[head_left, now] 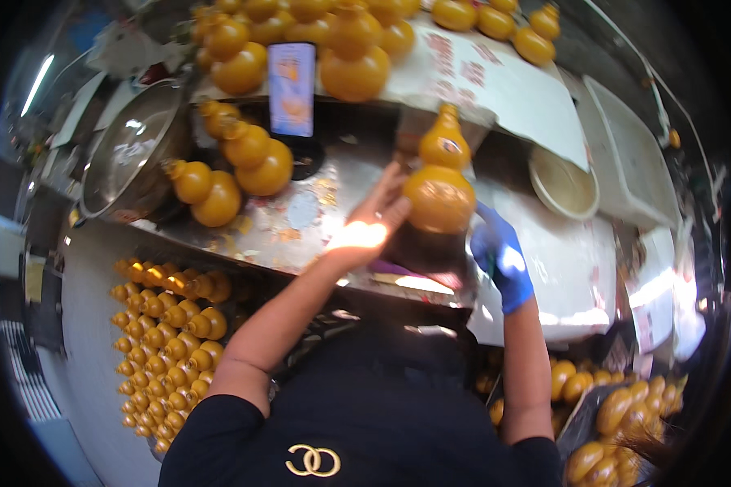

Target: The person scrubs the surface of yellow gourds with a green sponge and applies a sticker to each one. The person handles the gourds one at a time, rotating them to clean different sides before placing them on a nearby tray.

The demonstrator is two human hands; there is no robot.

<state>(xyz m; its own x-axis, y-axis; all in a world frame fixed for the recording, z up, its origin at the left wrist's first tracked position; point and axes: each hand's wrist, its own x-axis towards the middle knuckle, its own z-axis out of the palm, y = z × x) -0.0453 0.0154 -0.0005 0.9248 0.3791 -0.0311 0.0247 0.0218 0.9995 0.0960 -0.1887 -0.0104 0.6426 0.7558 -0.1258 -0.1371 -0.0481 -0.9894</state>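
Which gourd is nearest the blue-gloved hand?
The large gourd between the left hand and blue-gloved right hand; the other gourds sit apart from both.

A single wide fisheye looks down from the head (rim darkened), over the black T-shirt (382, 406) onto the near metal workbench (345, 166)

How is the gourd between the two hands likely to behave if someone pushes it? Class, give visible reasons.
The gourd would probably roll or rock, since both its bulbs are rounded. It may be slippery, as bright highlights suggest a smooth, glossy skin. It is likely stiff rather than floppy: its bulging outline shows no visible sag.
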